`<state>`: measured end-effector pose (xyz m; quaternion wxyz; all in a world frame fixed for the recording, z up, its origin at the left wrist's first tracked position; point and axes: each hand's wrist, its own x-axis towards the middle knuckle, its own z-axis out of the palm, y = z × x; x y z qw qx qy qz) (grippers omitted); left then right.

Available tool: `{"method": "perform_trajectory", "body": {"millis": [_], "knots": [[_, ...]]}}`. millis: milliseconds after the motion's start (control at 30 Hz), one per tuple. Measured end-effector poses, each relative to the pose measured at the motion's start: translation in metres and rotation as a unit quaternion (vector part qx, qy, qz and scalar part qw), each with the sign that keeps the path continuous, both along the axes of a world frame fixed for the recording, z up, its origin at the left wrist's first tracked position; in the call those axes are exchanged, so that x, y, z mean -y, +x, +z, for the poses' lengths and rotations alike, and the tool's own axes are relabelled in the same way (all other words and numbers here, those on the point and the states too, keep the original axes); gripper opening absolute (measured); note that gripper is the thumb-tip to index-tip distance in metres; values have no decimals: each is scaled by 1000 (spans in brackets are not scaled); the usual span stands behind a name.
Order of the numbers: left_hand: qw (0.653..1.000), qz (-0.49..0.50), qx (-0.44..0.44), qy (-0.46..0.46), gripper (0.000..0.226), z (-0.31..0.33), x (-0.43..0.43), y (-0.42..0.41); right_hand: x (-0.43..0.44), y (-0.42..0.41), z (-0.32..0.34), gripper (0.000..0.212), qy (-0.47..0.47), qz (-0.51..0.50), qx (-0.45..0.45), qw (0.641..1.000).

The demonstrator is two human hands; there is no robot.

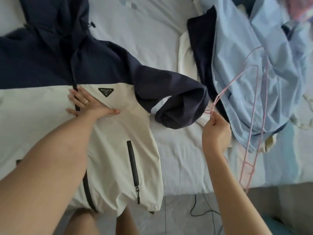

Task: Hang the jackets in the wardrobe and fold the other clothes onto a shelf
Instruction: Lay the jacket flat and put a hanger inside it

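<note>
Fingers (73,96) of your left hand (89,104) lie spread flat on the cream front of the navy and cream jacket (115,133), by its zip (77,106). Your right hand (216,133) pinches the end of a pink hanger (226,89) that reaches over the blue clothes pile (237,48). The jacket lies flat on the bed (169,48).

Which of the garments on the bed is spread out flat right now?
The navy-and-cream jacket, pressed under the left hand, zip side up. The light blue garment on the right lies crumpled, beside the pink hanger that the right hand holds.
</note>
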<state>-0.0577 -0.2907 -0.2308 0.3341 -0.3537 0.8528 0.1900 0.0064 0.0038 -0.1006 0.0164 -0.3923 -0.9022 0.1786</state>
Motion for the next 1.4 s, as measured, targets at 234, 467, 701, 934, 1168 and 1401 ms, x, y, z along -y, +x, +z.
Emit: {"method": "perform_trajectory", "body": {"millis": [234, 467, 701, 934, 1168, 1401], "knots": [[938, -137, -307, 81, 84, 11, -64, 71, 12, 31, -18, 36, -19, -65, -55, 996], [771, -437, -398, 237, 68, 34, -178, 135, 7, 96, -25, 31, -82, -102, -55, 990], [858, -228, -353, 294, 64, 38, -206, 119, -44, 127, -30, 26, -89, -209, -14, 974], [881, -279, -159, 347, 64, 21, -193, 117, -73, 146, -30, 25, -23, -181, -160, 970], [863, -271, -92, 415, 42, 36, -185, 147, -76, 87, -13, 29, 87, -138, -318, 934], [896, -144, -71, 414, 28, 44, -158, 158, -100, 46, -47, 25, -77, -76, 68, 992]]}}
